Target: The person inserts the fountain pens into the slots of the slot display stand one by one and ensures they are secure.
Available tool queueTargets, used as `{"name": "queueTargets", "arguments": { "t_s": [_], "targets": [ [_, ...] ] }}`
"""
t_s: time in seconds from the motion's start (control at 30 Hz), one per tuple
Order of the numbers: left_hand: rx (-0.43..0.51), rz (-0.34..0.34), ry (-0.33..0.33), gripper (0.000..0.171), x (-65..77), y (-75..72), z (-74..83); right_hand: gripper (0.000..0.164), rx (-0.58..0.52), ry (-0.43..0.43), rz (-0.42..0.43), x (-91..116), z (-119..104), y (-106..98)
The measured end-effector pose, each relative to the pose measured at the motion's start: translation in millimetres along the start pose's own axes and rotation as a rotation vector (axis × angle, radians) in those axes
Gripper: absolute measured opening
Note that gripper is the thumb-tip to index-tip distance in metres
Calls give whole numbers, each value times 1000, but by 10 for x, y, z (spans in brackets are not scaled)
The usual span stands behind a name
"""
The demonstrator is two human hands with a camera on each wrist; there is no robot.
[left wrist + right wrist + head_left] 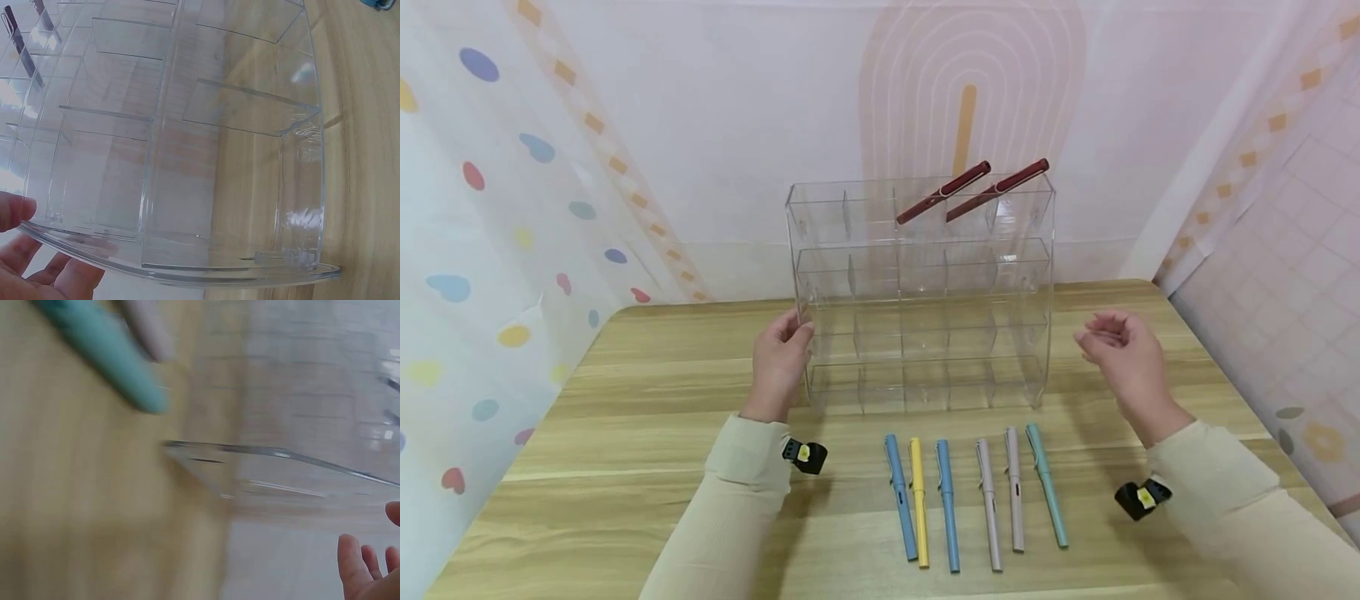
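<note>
Rack (922, 299) looks light, stiff, slick, maybe brittle, so I'd take it by both sides: left fingers (802, 335) pinching one, right fingers (1112, 317) loose and holding nothing.

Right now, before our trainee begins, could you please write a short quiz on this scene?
1. How many pens lie on the table?
2. True or false: the left hand grips the side of the clear rack.
3. What colour are the two upper pens leaning in the rack's top row?
a) yellow
b) dark red
c) light blue

Key: 1. Six; 2. True; 3. b.
</note>
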State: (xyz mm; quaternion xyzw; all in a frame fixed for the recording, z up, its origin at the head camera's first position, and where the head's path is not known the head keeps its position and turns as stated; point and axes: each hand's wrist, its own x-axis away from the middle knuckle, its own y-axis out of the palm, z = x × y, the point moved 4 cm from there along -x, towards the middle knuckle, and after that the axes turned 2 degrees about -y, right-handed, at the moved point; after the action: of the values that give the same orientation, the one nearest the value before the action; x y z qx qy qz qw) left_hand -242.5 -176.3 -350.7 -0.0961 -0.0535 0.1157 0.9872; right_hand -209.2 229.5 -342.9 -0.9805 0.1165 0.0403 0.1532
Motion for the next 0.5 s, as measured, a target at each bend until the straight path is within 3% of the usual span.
{"name": "queueTargets", "arguments": {
  "t_s": [0.13,0.5],
  "targets": [
    [3,1,5,42,8,9,2,46,100,38,-72,122,184,50],
    [0,4,14,43,11,10,-6,49,240,123,-287,369,435,221]
  ]
}}
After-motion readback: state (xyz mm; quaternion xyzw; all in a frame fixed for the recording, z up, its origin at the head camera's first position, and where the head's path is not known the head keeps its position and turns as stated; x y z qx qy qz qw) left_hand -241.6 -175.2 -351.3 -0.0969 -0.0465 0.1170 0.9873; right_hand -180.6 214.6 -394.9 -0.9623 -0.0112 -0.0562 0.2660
